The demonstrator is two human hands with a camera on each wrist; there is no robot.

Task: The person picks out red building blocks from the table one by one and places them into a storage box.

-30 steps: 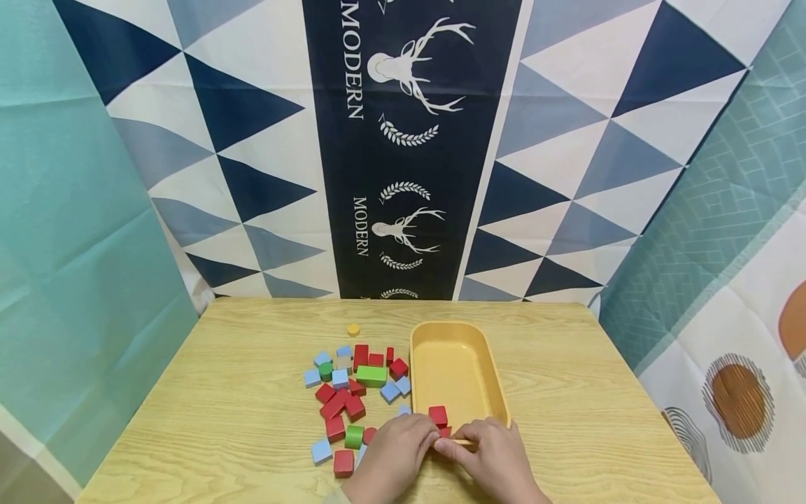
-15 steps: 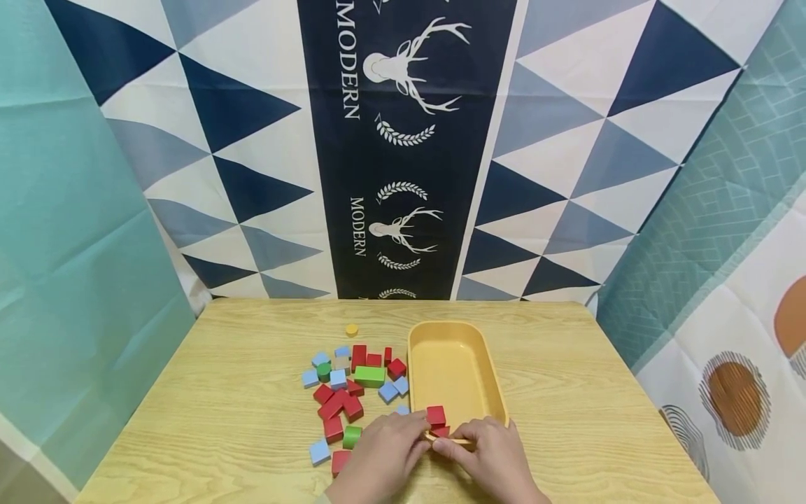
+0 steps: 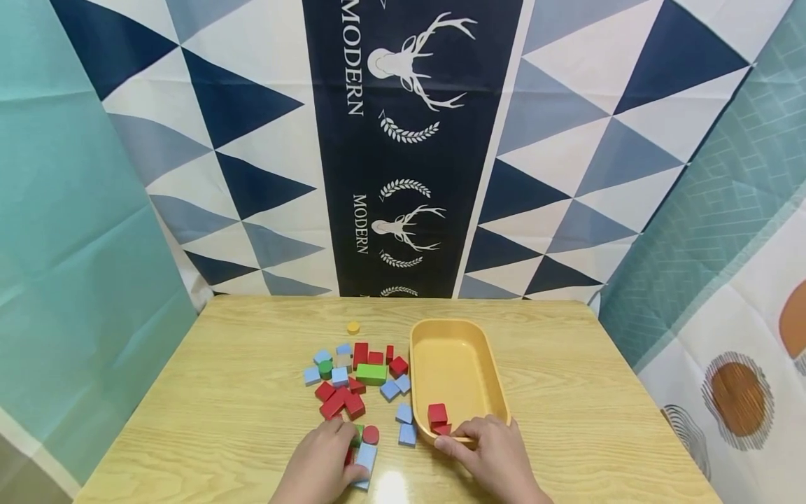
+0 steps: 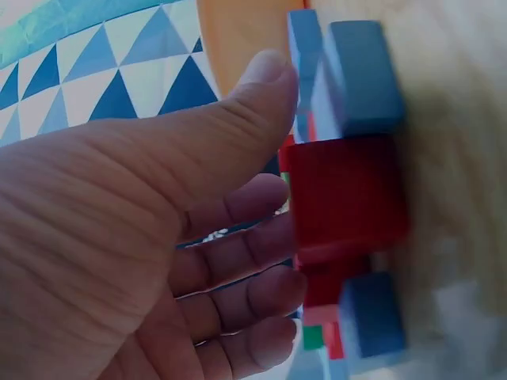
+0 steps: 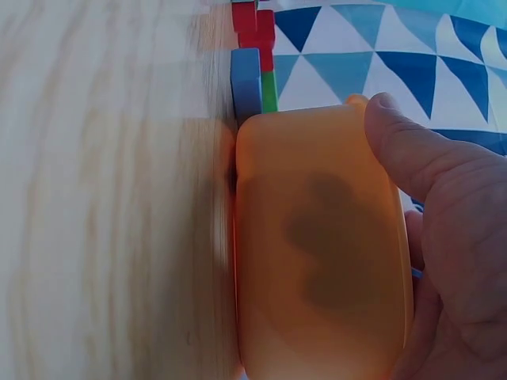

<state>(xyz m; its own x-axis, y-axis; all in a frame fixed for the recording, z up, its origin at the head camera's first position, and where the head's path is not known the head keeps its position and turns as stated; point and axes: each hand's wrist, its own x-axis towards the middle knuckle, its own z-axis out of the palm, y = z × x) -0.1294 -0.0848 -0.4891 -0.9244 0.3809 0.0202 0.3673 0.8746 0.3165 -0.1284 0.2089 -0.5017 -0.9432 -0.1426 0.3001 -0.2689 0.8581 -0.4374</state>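
A yellow tray [image 3: 458, 378] stands right of the middle of the table, with a red cube [image 3: 437, 414] and another red block [image 3: 443, 429] inside its near end. My right hand [image 3: 492, 455] pinches the tray's near rim, thumb on the outside in the right wrist view. Among the loose blocks, my left hand [image 3: 321, 458] hovers over a red block [image 4: 348, 198], thumb and fingers parted, with no grip on it visible. A long light-blue block [image 3: 366, 462] lies by that thumb. Just beyond are a green block [image 3: 357, 435], partly covered, and a red cylinder [image 3: 371, 435].
Several red, blue and green blocks spread over the table left of the tray, among them a long green block [image 3: 372, 374]. Two blue blocks, one of them nearer [image 3: 407, 435], lie close to the tray's left side. A yellow disc [image 3: 353, 327] lies farther back.
My left hand has left the tray's near rim and moved left to the blocks, uncovering the blue blocks beside the tray. My right hand stays at the rim.
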